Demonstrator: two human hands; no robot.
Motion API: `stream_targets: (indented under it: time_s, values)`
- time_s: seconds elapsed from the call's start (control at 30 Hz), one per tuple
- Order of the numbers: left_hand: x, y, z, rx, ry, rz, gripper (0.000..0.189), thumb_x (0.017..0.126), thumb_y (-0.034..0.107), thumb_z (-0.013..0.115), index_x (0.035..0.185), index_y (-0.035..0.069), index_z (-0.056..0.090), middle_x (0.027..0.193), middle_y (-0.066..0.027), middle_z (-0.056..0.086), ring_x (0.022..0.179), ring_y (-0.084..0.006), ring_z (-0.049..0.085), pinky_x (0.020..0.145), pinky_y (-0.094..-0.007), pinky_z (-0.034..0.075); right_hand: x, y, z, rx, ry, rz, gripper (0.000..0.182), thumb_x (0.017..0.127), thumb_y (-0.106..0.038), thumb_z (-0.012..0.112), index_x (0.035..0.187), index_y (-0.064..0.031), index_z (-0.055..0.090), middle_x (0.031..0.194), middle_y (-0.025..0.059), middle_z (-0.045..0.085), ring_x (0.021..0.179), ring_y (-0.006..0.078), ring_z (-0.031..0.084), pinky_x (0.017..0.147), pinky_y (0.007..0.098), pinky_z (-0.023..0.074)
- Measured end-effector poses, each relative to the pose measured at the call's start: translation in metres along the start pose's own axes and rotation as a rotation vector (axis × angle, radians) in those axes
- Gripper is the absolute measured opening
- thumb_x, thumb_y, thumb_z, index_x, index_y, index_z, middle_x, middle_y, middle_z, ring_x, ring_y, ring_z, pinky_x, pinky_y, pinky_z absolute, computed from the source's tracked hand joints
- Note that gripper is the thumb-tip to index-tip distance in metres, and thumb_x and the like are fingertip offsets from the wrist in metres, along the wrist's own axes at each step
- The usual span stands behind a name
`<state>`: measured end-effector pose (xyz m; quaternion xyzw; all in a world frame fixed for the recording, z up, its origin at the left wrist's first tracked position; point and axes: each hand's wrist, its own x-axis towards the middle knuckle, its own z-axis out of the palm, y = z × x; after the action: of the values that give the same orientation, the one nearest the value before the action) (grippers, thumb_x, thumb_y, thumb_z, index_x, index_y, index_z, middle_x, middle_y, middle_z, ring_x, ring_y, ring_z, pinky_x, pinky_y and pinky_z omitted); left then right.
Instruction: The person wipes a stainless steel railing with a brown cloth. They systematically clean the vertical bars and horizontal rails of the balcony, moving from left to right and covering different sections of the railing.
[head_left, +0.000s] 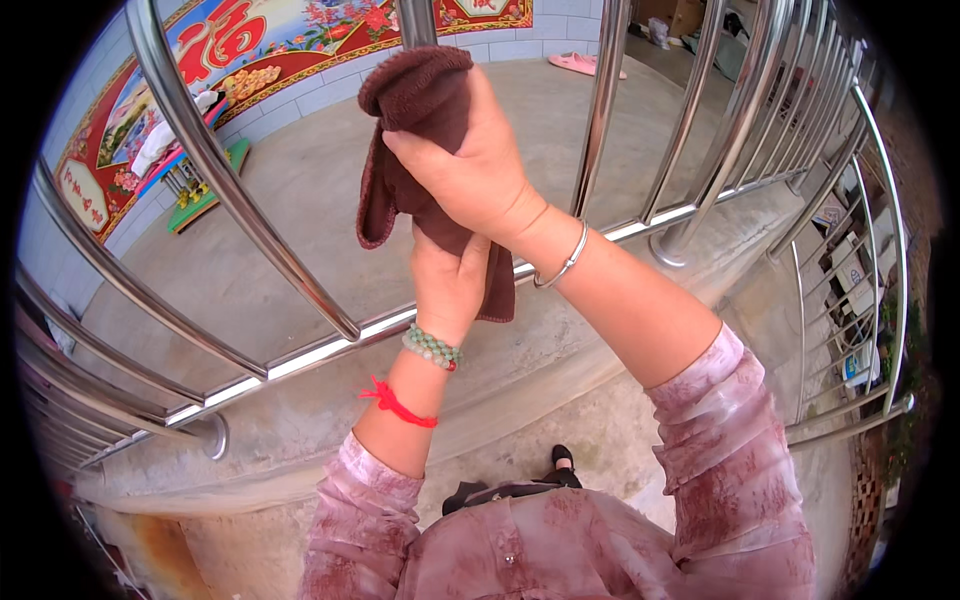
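Both my hands hold a dark brown cloth (427, 112) with stitched edges, wrapped around an upright post of a stainless steel railing (418, 22). My right hand (476, 161), a silver bangle at its wrist, grips the upper part of the cloth. Just below it, my left hand (448, 281) closes on the lower part, with green bead strands and a red string on that arm. One cloth fold hangs down on the left and an end hangs behind the left hand. The wrapped stretch of post is hidden.
Curved steel bars (247, 217) stand on both sides, over a bottom rail (300, 362) and a concrete ledge (570, 322). Behind them are a small colourful table (172, 169), a tiled wall with a painted mural, and pink slippers (576, 64). Boxes lie beyond the right railing.
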<state>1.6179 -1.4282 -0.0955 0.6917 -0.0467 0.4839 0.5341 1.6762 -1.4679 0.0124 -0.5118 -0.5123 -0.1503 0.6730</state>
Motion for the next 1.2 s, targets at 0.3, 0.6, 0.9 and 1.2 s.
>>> stream_targets:
  time_s: [0.3, 0.6, 0.9, 1.2]
  values:
    - [-0.010, 0.013, 0.010, 0.122, -0.001, 0.045, 0.045, 0.092, 0.021, 0.063, 0.123, -0.005, 0.043, 0.110, -0.0257, 0.061, 0.103, -0.0430, 0.060, 0.083, -0.0425, 0.049, -0.008, -0.007, -0.031, 0.291, -0.033, 0.160, 0.042, 0.091, -0.019, 0.064, 0.124, -0.0029, 0.044, 0.115, 0.0080, 0.056, 0.108, 0.0168, 0.052, 0.096, 0.0322, 0.0412]
    - [0.169, 0.129, 0.019, 0.149, 0.197, 0.339, 0.054, 0.084, 0.020, 0.070, 0.120, -0.007, 0.041, 0.109, -0.0267, 0.061, 0.099, -0.0398, 0.062, 0.083, -0.0420, 0.049, 0.220, -0.099, -0.019, 0.181, 0.104, -0.248, 0.049, 0.085, -0.027, 0.073, 0.120, -0.0011, 0.051, 0.106, 0.0088, 0.061, 0.095, 0.0166, 0.059, 0.083, 0.0309, 0.0491]
    - [0.183, 0.140, 0.015, 0.273, 0.197, 0.471, 0.047, 0.087, 0.019, 0.065, 0.115, -0.011, 0.043, 0.098, -0.0300, 0.063, 0.094, -0.0468, 0.060, 0.079, -0.0466, 0.048, 0.244, -0.121, -0.004, 0.136, 0.075, -0.467, 0.038, 0.076, -0.007, 0.065, 0.110, 0.0033, 0.054, 0.094, 0.0148, 0.064, 0.086, 0.0240, 0.061, 0.078, 0.0346, 0.0494]
    - [0.061, 0.190, 0.001, 0.076, 0.056, 0.586, 0.074, 0.084, 0.014, 0.069, 0.141, -0.010, 0.026, 0.141, -0.0219, 0.037, 0.129, -0.0306, 0.040, 0.108, -0.0409, 0.030, 0.225, -0.109, -0.001, 0.012, 0.121, -0.394, 0.044, 0.078, -0.015, 0.064, 0.116, 0.0040, 0.051, 0.104, 0.0238, 0.063, 0.101, 0.0339, 0.061, 0.089, 0.0389, 0.0469]
